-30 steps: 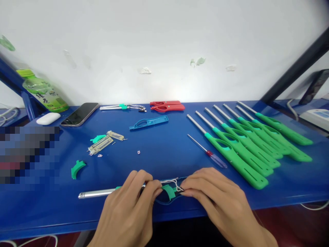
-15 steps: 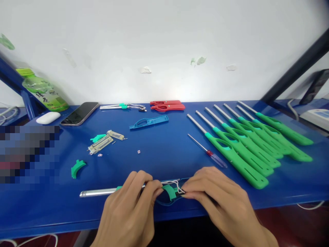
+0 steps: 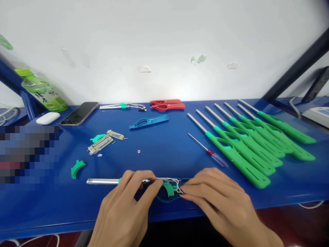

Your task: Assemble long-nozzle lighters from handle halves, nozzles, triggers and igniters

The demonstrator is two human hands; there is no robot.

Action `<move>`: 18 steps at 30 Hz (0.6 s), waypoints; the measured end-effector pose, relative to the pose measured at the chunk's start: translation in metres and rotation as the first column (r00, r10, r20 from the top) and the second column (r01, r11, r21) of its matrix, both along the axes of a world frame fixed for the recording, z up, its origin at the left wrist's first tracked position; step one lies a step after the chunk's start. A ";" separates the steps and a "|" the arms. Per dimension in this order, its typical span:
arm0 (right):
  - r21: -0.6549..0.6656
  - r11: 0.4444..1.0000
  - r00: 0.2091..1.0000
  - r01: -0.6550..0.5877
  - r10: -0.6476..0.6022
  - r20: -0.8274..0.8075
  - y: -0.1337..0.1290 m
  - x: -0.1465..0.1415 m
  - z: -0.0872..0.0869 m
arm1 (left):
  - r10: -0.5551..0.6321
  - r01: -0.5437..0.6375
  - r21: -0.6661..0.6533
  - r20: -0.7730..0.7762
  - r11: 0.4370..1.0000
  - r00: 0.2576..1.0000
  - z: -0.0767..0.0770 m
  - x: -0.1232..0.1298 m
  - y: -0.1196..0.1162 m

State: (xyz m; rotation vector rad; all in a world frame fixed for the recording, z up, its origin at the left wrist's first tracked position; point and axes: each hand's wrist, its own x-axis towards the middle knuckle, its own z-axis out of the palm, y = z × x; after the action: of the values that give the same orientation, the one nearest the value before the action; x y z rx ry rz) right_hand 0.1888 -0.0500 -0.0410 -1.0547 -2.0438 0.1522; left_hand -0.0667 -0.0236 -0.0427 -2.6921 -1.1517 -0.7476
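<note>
An opened lighter casing half in blue [image 3: 167, 200] lies near the table's front edge, holding a green trigger [image 3: 169, 189] and looped white wires [image 3: 177, 181]. To its left sticks out a silver lighter tube [image 3: 102, 181]. My left hand [image 3: 128, 202] is closed round the lighter where tube and casing meet, thumb and fingertip beside the trigger. With its fingertips pinched, my right hand [image 3: 218, 199] grips the casing's other end by the wires. What lies under the right fingers is hidden.
Several green lighters [image 3: 241, 161] lie at right beside a screwdriver [image 3: 217, 158]. Further back are a blue casing half [image 3: 154, 120], red casing halves [image 3: 167, 105] and wired tubes [image 3: 113, 106]. Clear tanks [image 3: 101, 144], a loose trigger [image 3: 77, 168], a phone [image 3: 80, 114] and a bottle [image 3: 42, 91] stand left.
The silver tube has shifted right and away from me, and lies more level. My left fingers have moved slightly with it. My right hand stays pinched at nearly the same spot.
</note>
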 end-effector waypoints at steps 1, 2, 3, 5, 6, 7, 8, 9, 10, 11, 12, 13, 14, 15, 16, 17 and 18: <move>0.009 1.000 1.000 0.001 -0.001 -0.004 0.000 0.000 0.000 | -0.010 0.010 -0.002 0.015 1.000 1.000 0.000 -0.001 0.000; 0.017 1.000 1.000 0.002 -0.002 -0.006 0.000 0.000 -0.001 | -0.019 0.019 -0.006 0.034 1.000 0.999 -0.001 -0.001 0.001; 0.023 1.000 1.000 0.002 -0.002 -0.007 0.000 0.000 -0.001 | -0.027 0.028 -0.007 0.055 1.000 0.998 -0.001 -0.002 0.001; 0.030 1.000 1.000 0.002 -0.002 -0.008 0.000 -0.001 -0.002 | -0.047 0.047 -0.003 0.090 0.999 0.995 -0.002 -0.002 0.002; 0.032 0.999 1.000 0.004 -0.003 -0.010 0.000 -0.001 -0.002 | -0.058 0.058 -0.001 0.102 0.998 0.993 -0.003 -0.002 0.003; 0.032 0.999 1.000 0.005 -0.005 -0.011 0.000 -0.001 -0.002 | -0.067 0.068 -0.003 0.109 0.998 0.992 -0.003 -0.002 0.003; 0.033 0.999 1.000 0.008 -0.007 -0.014 0.001 -0.001 -0.002 | -0.073 0.073 -0.003 0.110 0.997 0.991 -0.003 -0.002 0.004; 0.034 0.999 1.000 0.009 -0.008 -0.015 0.001 -0.001 -0.002 | -0.068 0.069 -0.010 0.102 0.998 0.992 -0.003 -0.002 0.004; 0.036 0.999 1.000 0.009 -0.009 -0.016 0.001 -0.002 -0.002 | -0.061 0.063 -0.018 0.089 0.998 0.994 -0.002 -0.002 0.005; 0.039 0.999 1.000 0.008 -0.007 -0.015 0.001 -0.002 -0.002 | -0.053 0.055 -0.023 0.074 0.998 0.996 -0.001 -0.002 0.005; 0.044 0.999 1.000 0.007 -0.006 -0.014 0.001 -0.002 -0.002 | -0.049 0.050 -0.019 0.060 0.999 0.997 -0.001 -0.002 0.005; 0.048 0.999 1.000 0.007 -0.006 -0.012 0.001 -0.002 -0.002 | -0.048 0.048 -0.015 0.045 0.999 0.998 0.000 -0.003 0.006; 0.051 0.999 1.000 0.008 -0.007 -0.010 0.001 -0.002 -0.001 | -0.045 0.046 -0.011 0.032 0.999 0.998 0.001 -0.003 0.006; 0.054 0.999 1.000 0.008 -0.008 -0.009 0.001 -0.002 -0.001 | -0.047 0.047 -0.004 0.020 0.999 0.999 0.001 -0.004 0.006; 0.054 0.999 1.000 0.008 -0.008 -0.008 0.000 -0.002 -0.001 | -0.048 0.048 0.006 0.011 0.999 0.999 0.002 -0.004 0.006; 0.053 0.999 1.000 0.008 -0.008 -0.007 0.000 -0.002 -0.001 | -0.044 0.044 0.012 -0.002 0.999 0.999 0.002 -0.005 0.005; 0.050 0.999 1.000 0.008 -0.008 -0.007 0.000 -0.002 -0.001 | -0.042 0.043 0.018 -0.018 0.999 0.999 0.002 -0.006 0.005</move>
State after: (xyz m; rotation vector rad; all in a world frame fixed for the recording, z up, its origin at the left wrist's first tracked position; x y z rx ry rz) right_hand 0.1872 -0.0501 -0.0424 -1.0302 -2.0264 0.1001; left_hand -0.0725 -0.0183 -0.0403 -2.7106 -1.0821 -0.7353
